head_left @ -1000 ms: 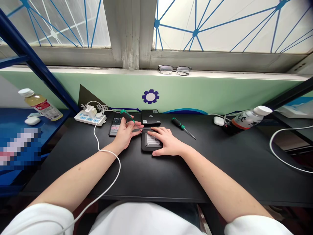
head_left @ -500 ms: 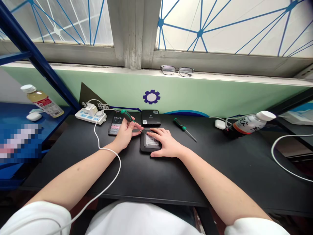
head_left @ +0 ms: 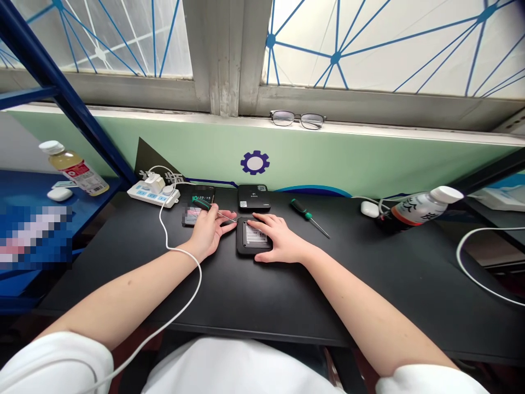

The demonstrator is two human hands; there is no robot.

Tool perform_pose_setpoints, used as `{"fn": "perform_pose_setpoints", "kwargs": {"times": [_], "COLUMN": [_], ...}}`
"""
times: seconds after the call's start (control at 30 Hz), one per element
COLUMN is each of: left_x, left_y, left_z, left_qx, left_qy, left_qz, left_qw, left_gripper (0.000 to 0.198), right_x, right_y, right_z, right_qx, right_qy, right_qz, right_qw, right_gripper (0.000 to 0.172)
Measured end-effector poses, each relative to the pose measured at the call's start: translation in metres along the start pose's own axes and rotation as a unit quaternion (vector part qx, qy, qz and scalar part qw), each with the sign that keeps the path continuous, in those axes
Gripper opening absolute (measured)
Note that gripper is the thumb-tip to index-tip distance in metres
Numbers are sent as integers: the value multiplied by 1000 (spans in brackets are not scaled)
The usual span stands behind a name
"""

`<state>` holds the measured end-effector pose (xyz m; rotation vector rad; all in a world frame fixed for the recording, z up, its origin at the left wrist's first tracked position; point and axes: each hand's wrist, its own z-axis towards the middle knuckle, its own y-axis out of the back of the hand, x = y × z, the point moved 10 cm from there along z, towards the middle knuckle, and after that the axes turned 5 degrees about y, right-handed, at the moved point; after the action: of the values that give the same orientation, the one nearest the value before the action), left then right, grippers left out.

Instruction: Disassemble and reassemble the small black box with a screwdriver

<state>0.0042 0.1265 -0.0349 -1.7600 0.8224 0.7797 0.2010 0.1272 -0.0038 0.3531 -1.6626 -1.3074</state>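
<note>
A pale green partition point(head_left: 197, 142) runs along the far side of a black desk point(head_left: 262, 295), with a dark blue gear printed on it and frosted windows above. A pair of glasses point(head_left: 297, 120) sits on the white ledge over the partition. At the middle of the desk lies a flat black device point(head_left: 253, 235), its labelled recess facing up. The left hand point(head_left: 209, 230) is just to its left, thumb and forefinger pinching a green-and-black screwdriver point(head_left: 200, 203) while the other fingers extend to the right. The shaft slants toward the device's far left corner; whether the tip touches it I cannot tell. The right hand point(head_left: 283, 241) rests on the device from the right, fingers wide apart, fingertips on the top and thumb at the near edge. A phone point(head_left: 205, 193) lies beyond the left hand, partly covered by it. Just beyond the device is a black box point(head_left: 254, 198), and a second screwdriver point(head_left: 301, 209) lies to the right, pointing near and right. Far left is a white power strip point(head_left: 143, 194); far right, a tilted-looking bottle point(head_left: 426, 208) with a white cap
</note>
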Motion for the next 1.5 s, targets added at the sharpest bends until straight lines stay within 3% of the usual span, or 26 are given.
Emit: {"fn": "perform_pose_setpoints", "kwargs": {"times": [0.13,0.47,0.73,1.13,1.5], "left_x": [1,-2,4,-10,-9], "left_y": [0,5,-1,-10,-11], "left_z": [0,2,0,-6,-7], "left_qx": [7,-19,22,62,63], "left_qy": [7,20,36,-39,-38], "left_qz": [7,10,45,38,10], "left_qw": [1000,1000,998,997,997], "left_gripper": [42,35,41,61,61], "right_x": [-3,-9,-9,-10,-9], "right_y": [-3,-6,-3,-4,-2], "right_z": [-1,1,0,0,-1], "right_qx": [3,-6,-13,-22,-6], "right_qy": [-1,12,13,21,13], "right_qz": [13,39,38,30,30], "right_qw": [1000,999,999,999,999], "right_gripper": [102,106,104,105,108]}}
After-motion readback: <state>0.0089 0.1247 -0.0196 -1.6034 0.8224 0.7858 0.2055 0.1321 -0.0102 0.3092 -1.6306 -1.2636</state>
